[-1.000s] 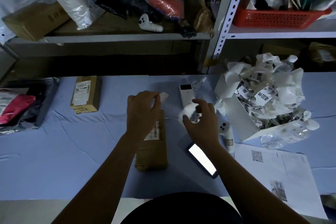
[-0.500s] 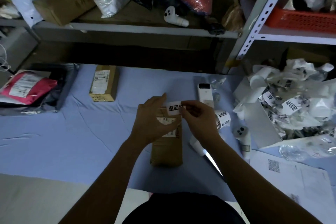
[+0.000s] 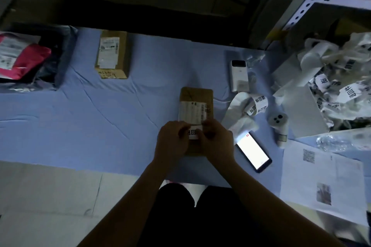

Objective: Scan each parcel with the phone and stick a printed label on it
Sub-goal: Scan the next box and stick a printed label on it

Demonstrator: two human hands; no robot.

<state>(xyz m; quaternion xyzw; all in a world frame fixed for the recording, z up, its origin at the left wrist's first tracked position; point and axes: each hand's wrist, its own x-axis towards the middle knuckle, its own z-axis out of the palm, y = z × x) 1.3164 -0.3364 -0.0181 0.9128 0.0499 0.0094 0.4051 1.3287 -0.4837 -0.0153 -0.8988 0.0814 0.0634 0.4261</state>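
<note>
A brown cardboard parcel (image 3: 197, 102) lies on the blue cloth in front of me, a shipping label on its top. A small white printed label (image 3: 193, 134) with black characters sits on the parcel's near half. My left hand (image 3: 173, 140) and my right hand (image 3: 215, 139) hold the label by its two ends, fingers curled over it, against the parcel. The phone (image 3: 253, 151) lies screen-up and lit, just right of my right hand. A roll of printed labels (image 3: 256, 104) rests to the right of the parcel.
A second brown parcel (image 3: 112, 54) lies at the back left, beside a red and grey mailer bag (image 3: 24, 58). A white label printer (image 3: 239, 75), a white controller (image 3: 279, 124), a box of crumpled label backing (image 3: 331, 90) and printed sheets (image 3: 323, 182) fill the right.
Both hands brought the label down from above the parcel's far end onto its near half. The camera tilted down, so the shelf slid up out of view.
</note>
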